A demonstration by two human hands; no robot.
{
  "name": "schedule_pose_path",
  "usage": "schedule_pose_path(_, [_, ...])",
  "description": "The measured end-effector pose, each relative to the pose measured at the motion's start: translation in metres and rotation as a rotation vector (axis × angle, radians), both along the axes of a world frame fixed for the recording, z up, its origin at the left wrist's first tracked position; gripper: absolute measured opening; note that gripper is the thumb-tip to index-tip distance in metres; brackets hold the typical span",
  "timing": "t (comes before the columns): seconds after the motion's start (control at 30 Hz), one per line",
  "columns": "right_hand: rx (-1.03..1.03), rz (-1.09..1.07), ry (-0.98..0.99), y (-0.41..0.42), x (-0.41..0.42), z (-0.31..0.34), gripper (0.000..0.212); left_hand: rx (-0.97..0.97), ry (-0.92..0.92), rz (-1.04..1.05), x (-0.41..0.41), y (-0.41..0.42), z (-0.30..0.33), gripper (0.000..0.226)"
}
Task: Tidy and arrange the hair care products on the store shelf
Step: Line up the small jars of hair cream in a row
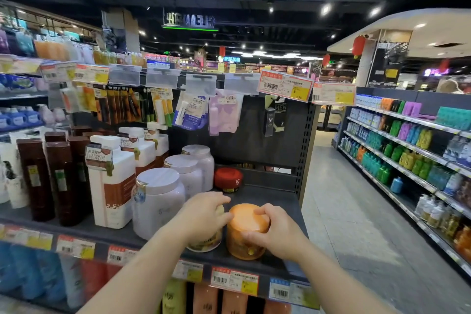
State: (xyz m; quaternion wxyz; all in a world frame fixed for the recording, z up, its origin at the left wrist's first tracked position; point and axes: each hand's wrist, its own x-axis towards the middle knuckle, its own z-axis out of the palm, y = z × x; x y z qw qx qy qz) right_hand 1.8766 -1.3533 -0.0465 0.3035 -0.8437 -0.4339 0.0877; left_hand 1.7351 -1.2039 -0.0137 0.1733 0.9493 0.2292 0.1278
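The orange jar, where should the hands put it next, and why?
Probably slide the orange jar a little back and left, snug beside the pale jar under the left hand. The right hand already grips it, it sits close to the shelf front edge, and the white jars beside it stand in a neat row going back.

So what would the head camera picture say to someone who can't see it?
Two hands grip jars at a shop shelf's front edge: right hand on an orange jar, left hand on a pale jar.
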Motion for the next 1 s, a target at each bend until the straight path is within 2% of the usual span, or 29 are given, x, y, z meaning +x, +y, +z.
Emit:
schedule_pose_path(0.13, [0.169,0.005,-0.011,-0.002,0.018,0.002,0.047,-0.03,-0.026,-0.005,0.02,-0.01,-0.003,0.051])
schedule_pose_path(0.37, [0.242,0.0,-0.04,0.025,0.076,0.002,0.042,-0.039,0.004,0.083,0.049,-0.011,0.008,0.058])
schedule_pose_path(0.6, [0.2,0.155,-0.048,0.088,0.129,-0.003,0.051,-0.044,0.041,0.215,0.064,-0.003,0.01,0.074])
schedule_pose_path(0.73, [0.165,0.241,-0.1,0.137,0.145,-0.013,0.065,-0.065,0.048,0.217,0.068,0.001,0.008,0.07])
schedule_pose_path(0.87, [0.038,0.302,-0.22,0.18,0.146,-0.017,0.074,-0.072,0.082,0.272,0.07,0.008,-0.002,0.1])
schedule_pose_path(1.0, [-0.095,0.363,-0.304,0.207,0.145,-0.018,0.08,-0.066,0.072,0.314,0.072,0.009,-0.004,0.092])
